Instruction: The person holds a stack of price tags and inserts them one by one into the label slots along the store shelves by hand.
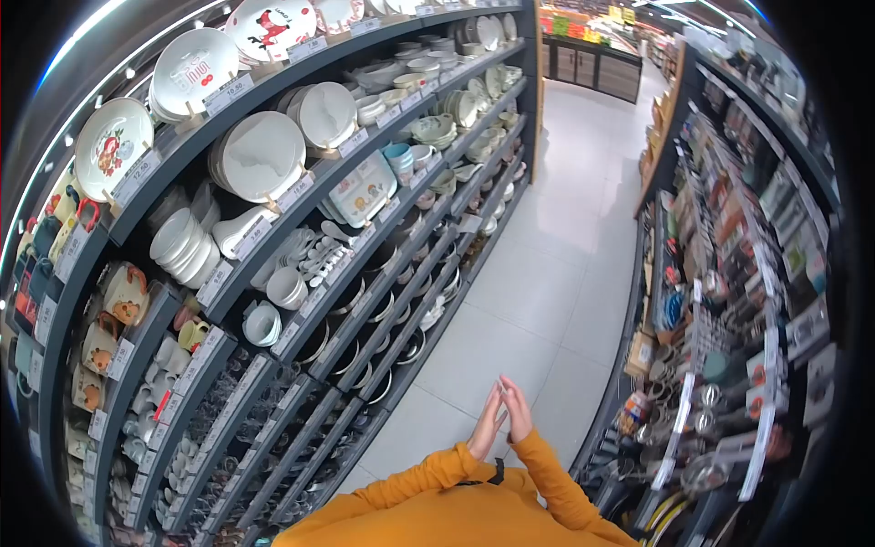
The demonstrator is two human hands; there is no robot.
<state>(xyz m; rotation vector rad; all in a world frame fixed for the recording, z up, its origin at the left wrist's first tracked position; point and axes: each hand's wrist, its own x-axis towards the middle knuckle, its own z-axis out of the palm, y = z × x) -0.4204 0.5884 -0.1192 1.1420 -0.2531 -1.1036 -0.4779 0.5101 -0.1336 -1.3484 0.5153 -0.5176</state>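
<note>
2 banks of shelving frame the aisle: the dark left shelving (187,144), stacked with tableware, and the right rack (674,428), hung with small goods too blurred to name. Between them a pale tiled floor (547,283) runs to a dark cabinet (592,71) at the far end. The person's orange top (428,524) fills the near middle. On the left stand a large white plate (264,157), a square tray (362,187) with animal prints and a pile of white bowls (185,242). The left hand (488,424) and right hand (518,410) meet over the floor, palms facing, fingers straight and grasping nothing; whether the fingertips touch, I cannot tell. Nearest them, the pale-rimmed round pieces (380,387) sit low on the left, well apart. Smallest are white spoons (328,260), left.
</note>
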